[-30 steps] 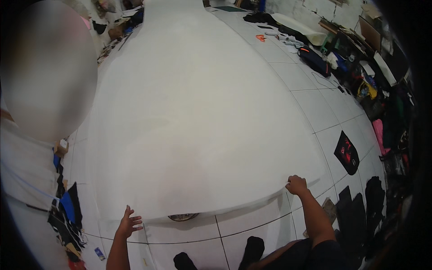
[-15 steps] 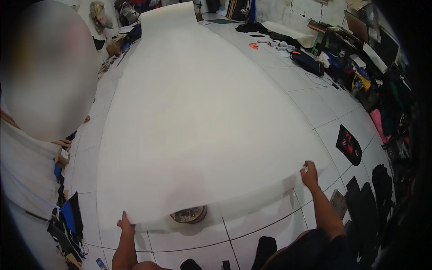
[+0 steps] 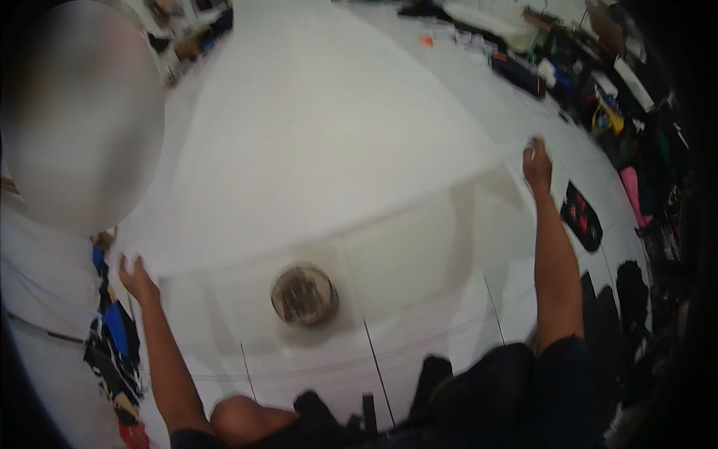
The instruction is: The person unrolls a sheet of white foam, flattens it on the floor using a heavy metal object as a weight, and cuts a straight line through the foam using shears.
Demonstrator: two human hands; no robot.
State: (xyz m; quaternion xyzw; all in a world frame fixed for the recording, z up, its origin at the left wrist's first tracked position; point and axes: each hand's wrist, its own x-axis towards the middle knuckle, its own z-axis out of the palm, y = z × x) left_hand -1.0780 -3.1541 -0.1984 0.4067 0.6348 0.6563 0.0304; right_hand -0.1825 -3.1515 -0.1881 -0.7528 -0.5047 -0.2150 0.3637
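A long wide white sheet (image 3: 321, 142) stretches away from me, its near edge slanting up from left to right. My left hand (image 3: 140, 280) is at the left end of this edge, thumb and a finger apart, the other fingers seemingly closed on the sheet and blurred. At the right end, my right hand (image 3: 537, 166) has its fingers curled together, with a bit of white between them. A round container (image 3: 304, 294) with dark patches on top rests on the floor between my forearms. Around it lies a hazy pale band; I cannot tell whether it is clear film, shadow or blur.
White floor tiles (image 3: 441, 344) show in front of my knees. A black pouch-like piece with red marks (image 3: 581, 217) lies by my right forearm. Dark fabric pieces (image 3: 598, 322) sit at the right, blue and black scraps (image 3: 116, 329) at the left, and clutter lines the right wall.
Both hands have moved away from me and farther apart, the near edge of the sheet going with them. The round container, partly covered before, now shows fully. The view has tilted and blurred.
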